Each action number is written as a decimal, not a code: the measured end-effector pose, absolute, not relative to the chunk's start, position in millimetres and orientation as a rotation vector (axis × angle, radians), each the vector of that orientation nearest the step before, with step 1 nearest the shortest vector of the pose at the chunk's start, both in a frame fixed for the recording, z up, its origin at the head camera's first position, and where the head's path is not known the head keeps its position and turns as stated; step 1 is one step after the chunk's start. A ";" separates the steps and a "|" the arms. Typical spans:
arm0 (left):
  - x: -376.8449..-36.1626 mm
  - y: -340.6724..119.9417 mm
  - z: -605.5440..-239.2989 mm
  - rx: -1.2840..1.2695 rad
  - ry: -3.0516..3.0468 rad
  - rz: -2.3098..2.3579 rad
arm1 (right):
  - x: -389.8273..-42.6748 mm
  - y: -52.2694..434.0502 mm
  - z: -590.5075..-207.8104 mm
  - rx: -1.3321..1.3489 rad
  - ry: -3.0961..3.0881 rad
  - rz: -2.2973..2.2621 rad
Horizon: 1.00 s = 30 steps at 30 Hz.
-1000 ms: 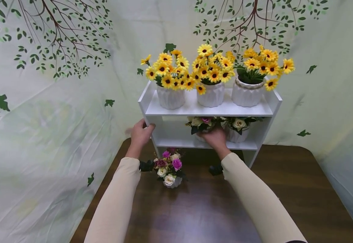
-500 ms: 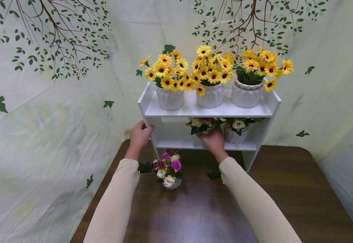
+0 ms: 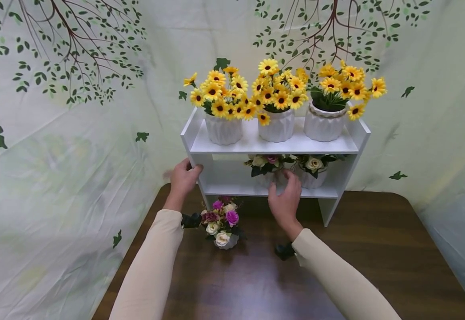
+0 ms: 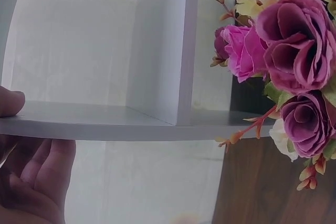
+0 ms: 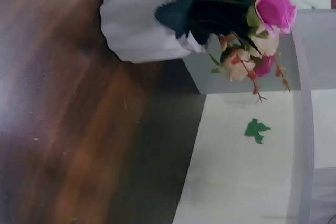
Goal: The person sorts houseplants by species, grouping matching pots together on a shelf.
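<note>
My left hand (image 3: 183, 181) grips the left side panel of a white two-tier shelf (image 3: 232, 146). In the left wrist view the thumb (image 4: 10, 103) lies on one face of the panel and the fingers (image 4: 50, 174) on the other. Just in front of the lower tier is my right hand (image 3: 287, 200), empty, thumb and fingers apart. Behind it stands a white pot of artificial roses (image 3: 261, 166), partly covered by that hand. A second rose pot (image 3: 315, 175) is beside it, to the right. Both bouquets are partly hidden under the upper board.
Three white pots of yellow daisy-like flowers (image 3: 277, 124) line the upper tier. Another rose pot (image 3: 227, 241) with purple and cream blooms stands on the brown wooden table (image 3: 248, 284), near my left forearm. A leaf-patterned cloth (image 3: 80, 178) hangs behind.
My right hand has let go of the rose pot on the lower tier and drawn back toward me, its fingers spreading. The left hand stays on the side panel.
</note>
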State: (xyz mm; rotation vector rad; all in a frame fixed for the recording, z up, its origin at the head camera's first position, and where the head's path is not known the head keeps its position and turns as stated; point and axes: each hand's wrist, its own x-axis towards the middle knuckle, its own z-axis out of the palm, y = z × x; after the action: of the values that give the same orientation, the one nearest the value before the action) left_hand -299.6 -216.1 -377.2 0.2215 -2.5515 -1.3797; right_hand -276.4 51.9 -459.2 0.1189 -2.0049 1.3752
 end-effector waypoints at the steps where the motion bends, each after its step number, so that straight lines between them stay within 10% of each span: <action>1: -298.9 -216.1 -377.4 0.226 -2.553 -1.380 | -273.3 51.7 -463.2 0.172 -1.956 1.336; 30: -299.5 -217.3 -376.5 0.205 -2.562 -1.427 | -234.9 -16.0 -589.8 0.506 -2.756 1.743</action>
State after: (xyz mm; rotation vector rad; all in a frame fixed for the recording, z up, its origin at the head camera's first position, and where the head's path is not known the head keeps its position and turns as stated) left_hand -299.5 -217.3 -376.5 0.2052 -2.5620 -1.4271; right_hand -234.9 -16.0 -589.8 0.5058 -2.7562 1.7431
